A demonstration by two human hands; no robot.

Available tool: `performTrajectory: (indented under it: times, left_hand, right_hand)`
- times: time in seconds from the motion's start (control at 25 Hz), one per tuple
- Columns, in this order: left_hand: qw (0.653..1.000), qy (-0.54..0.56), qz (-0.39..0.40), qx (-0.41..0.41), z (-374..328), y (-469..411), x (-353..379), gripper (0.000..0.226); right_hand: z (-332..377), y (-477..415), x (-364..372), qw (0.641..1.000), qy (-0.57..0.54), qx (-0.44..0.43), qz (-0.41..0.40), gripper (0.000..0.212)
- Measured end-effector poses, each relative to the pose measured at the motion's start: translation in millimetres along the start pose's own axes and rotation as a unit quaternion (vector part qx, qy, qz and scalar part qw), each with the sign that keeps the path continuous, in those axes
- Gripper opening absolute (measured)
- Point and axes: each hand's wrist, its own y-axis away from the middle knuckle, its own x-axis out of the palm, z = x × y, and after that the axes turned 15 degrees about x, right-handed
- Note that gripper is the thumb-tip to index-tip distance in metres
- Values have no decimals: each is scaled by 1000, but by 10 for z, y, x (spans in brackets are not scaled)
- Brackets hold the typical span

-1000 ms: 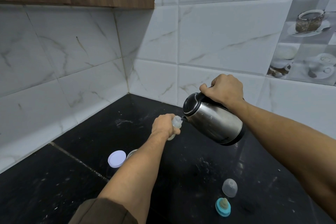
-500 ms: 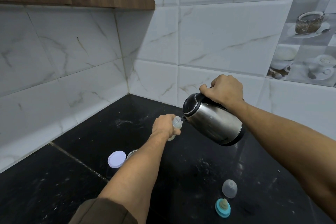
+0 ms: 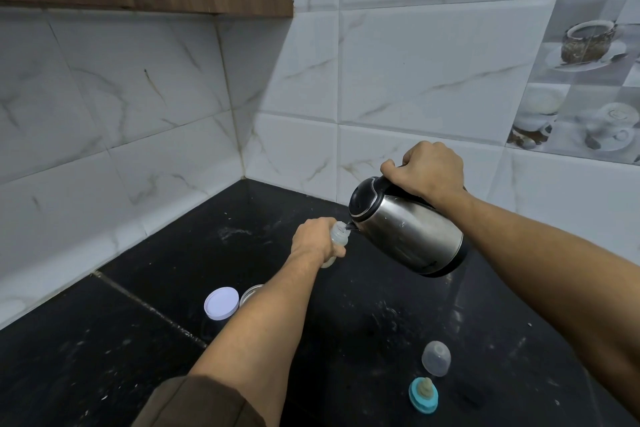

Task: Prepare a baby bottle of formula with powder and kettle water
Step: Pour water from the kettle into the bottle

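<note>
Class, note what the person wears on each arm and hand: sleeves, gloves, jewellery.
The left hand and right hand are bare: no gloves, rings or watch visible. A brown sleeve ends near the left elbow. The right forearm shows no sleeve.

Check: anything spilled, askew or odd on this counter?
White smears and specks dust the black counter around the bottle, possibly spilled powder. The kettle spout meets the bottle mouth; no water spill shows.
</note>
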Motion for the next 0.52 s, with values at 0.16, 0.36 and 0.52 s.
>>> performTrajectory:
  times: [0.16,0.36,0.52]
  left_hand:
    - [1000,4,-2,0,-5,-1,10,40]
    - [1000,4,1,1,-14,8,10,39]
    - [1000,8,3,-2,-9,8,10,41]
  right_hand:
    - [-11,7,-20,1000,1,-2,0,46]
    - [-26,9,-25,1000,-1,-1,-1,45]
    - [-15,15,-12,1000,3,-2,1,46]
